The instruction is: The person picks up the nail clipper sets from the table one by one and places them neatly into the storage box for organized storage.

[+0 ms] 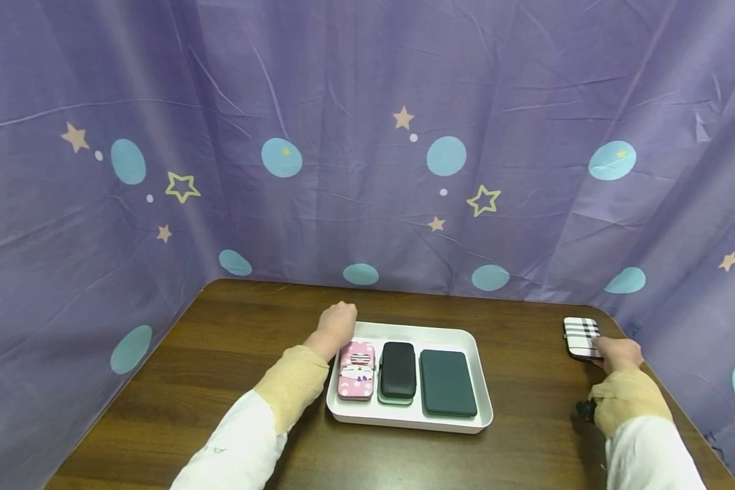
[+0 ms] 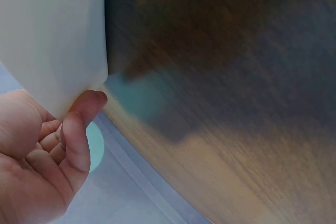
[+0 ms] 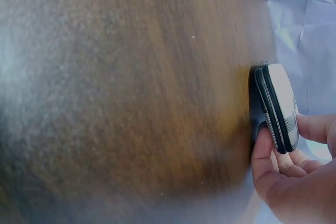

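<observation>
At the far left corner of the white tray, my left hand grips the rim. In the left wrist view, the fingers curl against the tray's corner. Off to the right, my right hand pinches a small black-and-white plaid case by its near end. The right wrist view has the thumb on the upper face of that case and fingers under it. Inside the tray lie a pink cartoon case, a black case over a pale green one, and a dark green flat case.
The brown wooden table has rounded far corners. A purple curtain with stars and dots hangs along its back and sides. The plaid case is close to the table's far right corner, well apart from the tray.
</observation>
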A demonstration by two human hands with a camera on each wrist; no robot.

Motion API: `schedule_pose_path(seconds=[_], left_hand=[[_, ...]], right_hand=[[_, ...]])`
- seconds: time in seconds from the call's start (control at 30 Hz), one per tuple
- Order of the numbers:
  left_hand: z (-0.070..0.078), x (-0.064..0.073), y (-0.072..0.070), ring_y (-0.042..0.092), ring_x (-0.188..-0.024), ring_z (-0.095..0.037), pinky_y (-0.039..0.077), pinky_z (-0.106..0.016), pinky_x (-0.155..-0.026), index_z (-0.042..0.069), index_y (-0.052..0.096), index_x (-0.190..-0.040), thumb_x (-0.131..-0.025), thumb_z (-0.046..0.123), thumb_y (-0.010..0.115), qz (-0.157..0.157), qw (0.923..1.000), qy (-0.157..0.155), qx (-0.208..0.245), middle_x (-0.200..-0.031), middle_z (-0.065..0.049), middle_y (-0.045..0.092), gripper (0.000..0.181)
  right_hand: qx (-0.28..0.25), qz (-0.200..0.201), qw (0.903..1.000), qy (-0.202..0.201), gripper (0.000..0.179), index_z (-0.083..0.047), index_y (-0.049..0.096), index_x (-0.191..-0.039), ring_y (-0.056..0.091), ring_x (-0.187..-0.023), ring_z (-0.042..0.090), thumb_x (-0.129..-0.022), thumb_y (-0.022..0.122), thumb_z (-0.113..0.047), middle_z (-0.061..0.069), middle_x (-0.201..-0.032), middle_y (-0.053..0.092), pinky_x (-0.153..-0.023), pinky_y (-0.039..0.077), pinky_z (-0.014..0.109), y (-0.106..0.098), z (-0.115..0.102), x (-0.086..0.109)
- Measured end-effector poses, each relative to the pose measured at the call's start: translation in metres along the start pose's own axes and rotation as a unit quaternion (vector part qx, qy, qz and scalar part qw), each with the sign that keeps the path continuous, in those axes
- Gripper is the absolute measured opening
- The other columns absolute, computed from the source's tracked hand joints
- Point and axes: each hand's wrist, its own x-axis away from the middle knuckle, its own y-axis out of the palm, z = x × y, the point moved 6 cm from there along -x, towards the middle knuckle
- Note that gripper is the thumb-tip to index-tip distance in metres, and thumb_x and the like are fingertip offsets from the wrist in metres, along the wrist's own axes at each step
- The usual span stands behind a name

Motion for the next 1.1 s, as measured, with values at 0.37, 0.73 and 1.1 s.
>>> schedule_pose_path(seconds=[0.37, 0.73, 1.1], left_hand=[[0.0, 0.0, -0.002, 0.067, -0.084, -0.032, 0.055, -0.044, -0.068, 0.003, 0.067, -0.084, -0.08, -0.005, 0.057, 0.005, 1.0, 0.002, 0.003, -0.092, -0.017, 0.069, 0.014], [0.001, 0.002, -0.001, 0.067, -0.083, -0.032, 0.055, -0.044, -0.068, 0.003, 0.067, -0.084, -0.08, -0.006, 0.057, 0.005, 1.0, 0.001, 0.006, -0.091, -0.017, 0.069, 0.014], [0.002, 0.003, -0.002, 0.067, -0.084, -0.032, 0.055, -0.044, -0.068, 0.003, 0.067, -0.085, -0.08, -0.005, 0.057, 0.004, 1.0, 0.0, 0.004, -0.092, -0.017, 0.069, 0.014]], right_hand=[[-0.094, -0.057, 0.9934, 0.031, 0.064, 0.016, 0.016, -0.132, 0.052, -0.05, 0.004, -0.084, 0.054, -0.002, 0.013, -0.088, 0.042, -0.058, 0.056, 0.023, 0.005, 0.0, -0.001], [-0.158, -0.094, 0.9824, 0.032, 0.022, 0.003, 0.032, -0.091, 0.057, -0.054, 0.005, -0.085, 0.054, 0.001, -0.004, -0.061, 0.051, -0.058, 0.056, 0.024, 0.012, -0.008, 0.01], [-0.177, -0.108, 0.9776, 0.039, 0.023, 0.002, 0.031, -0.093, 0.058, -0.053, 0.007, -0.087, 0.054, 0.0, -0.001, -0.06, 0.053, -0.06, 0.056, 0.024, 0.015, -0.016, 0.017]])
